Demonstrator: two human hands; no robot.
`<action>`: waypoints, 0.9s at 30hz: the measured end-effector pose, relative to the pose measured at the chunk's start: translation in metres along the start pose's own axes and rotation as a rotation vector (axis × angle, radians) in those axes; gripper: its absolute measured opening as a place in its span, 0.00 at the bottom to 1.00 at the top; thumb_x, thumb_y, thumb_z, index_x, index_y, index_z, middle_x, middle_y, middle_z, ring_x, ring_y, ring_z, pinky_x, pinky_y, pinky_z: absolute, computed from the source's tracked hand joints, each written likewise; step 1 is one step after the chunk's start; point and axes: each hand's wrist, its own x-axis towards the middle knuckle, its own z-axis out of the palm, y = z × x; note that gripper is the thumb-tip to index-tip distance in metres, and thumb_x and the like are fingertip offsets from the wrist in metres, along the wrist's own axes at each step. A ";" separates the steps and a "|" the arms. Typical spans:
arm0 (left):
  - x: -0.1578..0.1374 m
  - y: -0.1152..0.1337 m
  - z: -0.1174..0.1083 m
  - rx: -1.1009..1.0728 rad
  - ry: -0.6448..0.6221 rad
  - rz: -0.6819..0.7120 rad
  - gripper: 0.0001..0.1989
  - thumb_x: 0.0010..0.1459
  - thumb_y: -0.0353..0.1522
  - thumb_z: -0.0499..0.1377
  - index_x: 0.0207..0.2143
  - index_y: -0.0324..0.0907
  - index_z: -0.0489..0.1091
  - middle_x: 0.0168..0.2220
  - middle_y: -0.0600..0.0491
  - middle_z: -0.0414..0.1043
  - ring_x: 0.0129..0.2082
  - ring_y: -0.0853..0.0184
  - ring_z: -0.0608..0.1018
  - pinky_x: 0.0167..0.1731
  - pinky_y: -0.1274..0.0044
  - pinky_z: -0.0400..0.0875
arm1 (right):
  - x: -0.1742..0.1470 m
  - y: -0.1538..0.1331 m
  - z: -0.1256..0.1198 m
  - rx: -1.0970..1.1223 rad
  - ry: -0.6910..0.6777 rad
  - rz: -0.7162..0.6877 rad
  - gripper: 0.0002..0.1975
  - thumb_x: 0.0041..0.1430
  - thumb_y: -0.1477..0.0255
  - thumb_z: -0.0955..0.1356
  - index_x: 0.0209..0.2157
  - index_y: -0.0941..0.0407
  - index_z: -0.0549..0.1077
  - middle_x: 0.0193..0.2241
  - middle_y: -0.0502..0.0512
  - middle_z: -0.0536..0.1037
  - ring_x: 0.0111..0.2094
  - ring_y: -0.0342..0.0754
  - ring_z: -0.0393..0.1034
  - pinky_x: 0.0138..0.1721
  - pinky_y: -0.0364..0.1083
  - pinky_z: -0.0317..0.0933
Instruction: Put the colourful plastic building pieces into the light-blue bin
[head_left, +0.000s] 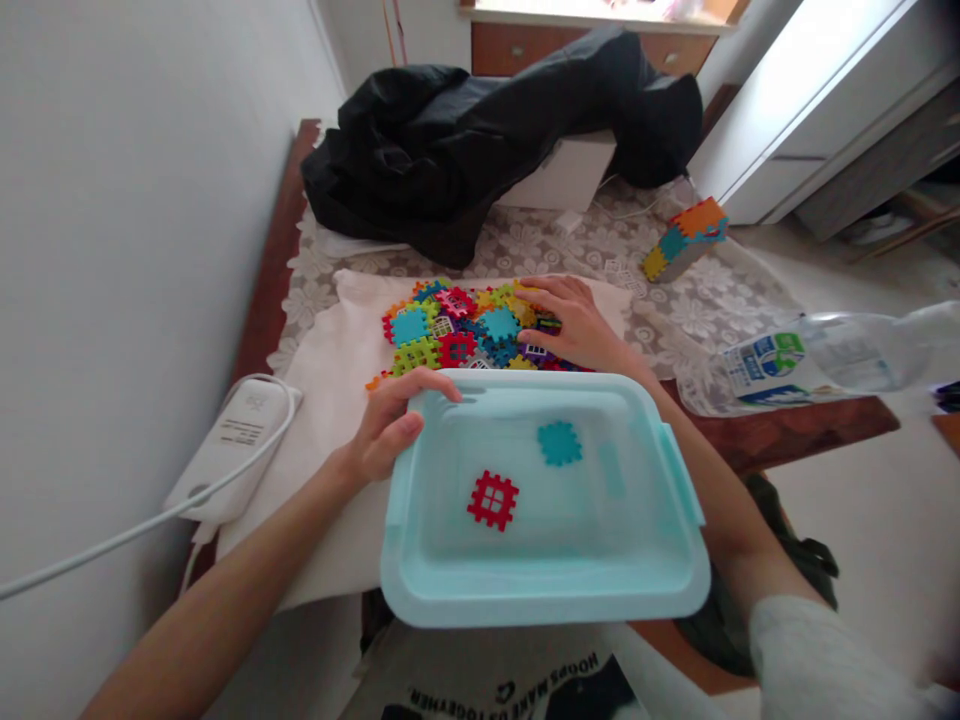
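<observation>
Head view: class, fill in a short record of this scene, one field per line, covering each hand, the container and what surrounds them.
left hand: grips the far left rim of the pale blue tub
right hand: rests on the pile of coloured tiles
tub contents: one red tile, one teal tile
surface: white cloth over a lace-covered table
nearby: black jacket, plastic bottle, white adapter, built tile block

One light-blue plastic bin (420, 590) holding two tiles: one red interlocking tile (493, 500), one teal interlocking tile (559, 443); one plastic bottle (825, 360).
</observation>
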 end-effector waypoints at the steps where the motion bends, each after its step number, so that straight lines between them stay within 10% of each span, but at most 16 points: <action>1: 0.000 0.000 -0.001 0.021 -0.007 0.012 0.27 0.72 0.55 0.58 0.43 0.41 0.81 0.32 0.48 0.81 0.24 0.64 0.73 0.26 0.72 0.67 | -0.001 -0.001 0.003 -0.035 -0.032 0.009 0.29 0.70 0.58 0.78 0.69 0.50 0.81 0.72 0.65 0.78 0.73 0.69 0.72 0.78 0.75 0.56; 8: 0.001 -0.001 -0.002 0.058 -0.037 0.049 0.28 0.74 0.55 0.55 0.46 0.42 0.82 0.31 0.49 0.82 0.22 0.64 0.72 0.24 0.72 0.65 | -0.004 -0.005 0.012 -0.087 -0.060 0.015 0.36 0.72 0.58 0.76 0.77 0.46 0.71 0.75 0.63 0.75 0.76 0.69 0.69 0.81 0.80 0.47; 15: 0.003 0.001 -0.002 0.060 -0.032 0.101 0.27 0.77 0.53 0.55 0.47 0.41 0.82 0.32 0.49 0.83 0.21 0.67 0.72 0.24 0.74 0.65 | -0.002 -0.007 0.015 -0.057 -0.014 -0.037 0.14 0.78 0.62 0.71 0.56 0.49 0.86 0.61 0.60 0.87 0.65 0.61 0.81 0.81 0.73 0.51; 27: 0.001 -0.003 -0.005 0.069 -0.032 0.104 0.26 0.77 0.52 0.54 0.49 0.43 0.83 0.40 0.46 0.87 0.28 0.63 0.79 0.32 0.72 0.72 | 0.000 -0.003 0.013 -0.065 0.228 -0.008 0.15 0.79 0.63 0.68 0.43 0.48 0.87 0.51 0.57 0.91 0.53 0.58 0.86 0.78 0.67 0.60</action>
